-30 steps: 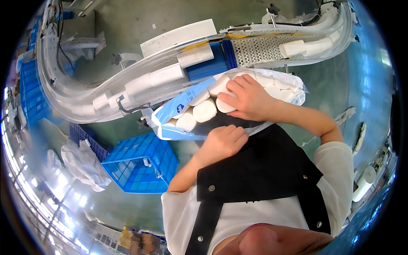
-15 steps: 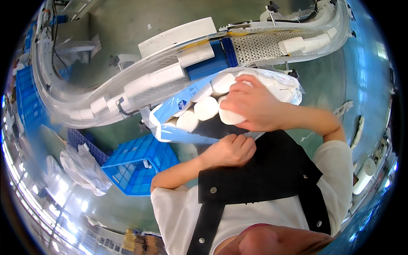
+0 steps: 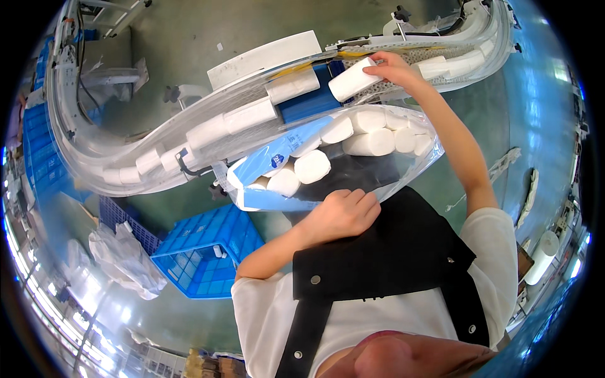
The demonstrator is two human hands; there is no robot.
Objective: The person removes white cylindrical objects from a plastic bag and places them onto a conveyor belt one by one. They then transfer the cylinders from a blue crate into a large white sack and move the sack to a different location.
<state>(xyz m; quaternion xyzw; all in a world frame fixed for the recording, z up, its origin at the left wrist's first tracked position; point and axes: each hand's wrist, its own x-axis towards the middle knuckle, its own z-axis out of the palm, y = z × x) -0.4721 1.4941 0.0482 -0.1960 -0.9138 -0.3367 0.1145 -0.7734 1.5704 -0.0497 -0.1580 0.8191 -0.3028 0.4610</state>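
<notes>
Above the conveyor, my right hand (image 3: 397, 70) grips one end of a white paper roll (image 3: 353, 80), which is tilted over the blue section of the belt. Close to my body, my left hand (image 3: 348, 213) is closed on the near edge of a clear and light-blue plastic bag (image 3: 255, 165). The bag's mouth faces up, and several white rolls lie inside, among them an upright one (image 3: 312, 166) on the left and one on its side (image 3: 369, 142) at the far right. A dark area shows through the bag's near middle.
A curved conveyor (image 3: 157, 135) runs along the far side, with more white rolls (image 3: 251, 116) lined up on it. On the floor at the left are a blue crate (image 3: 236, 230) tipped on its side and crumpled white plastic (image 3: 123, 255).
My right hand has left the bag and moved up to the conveyor, where it now has a roll. The left hand stays at the bag's near edge.
</notes>
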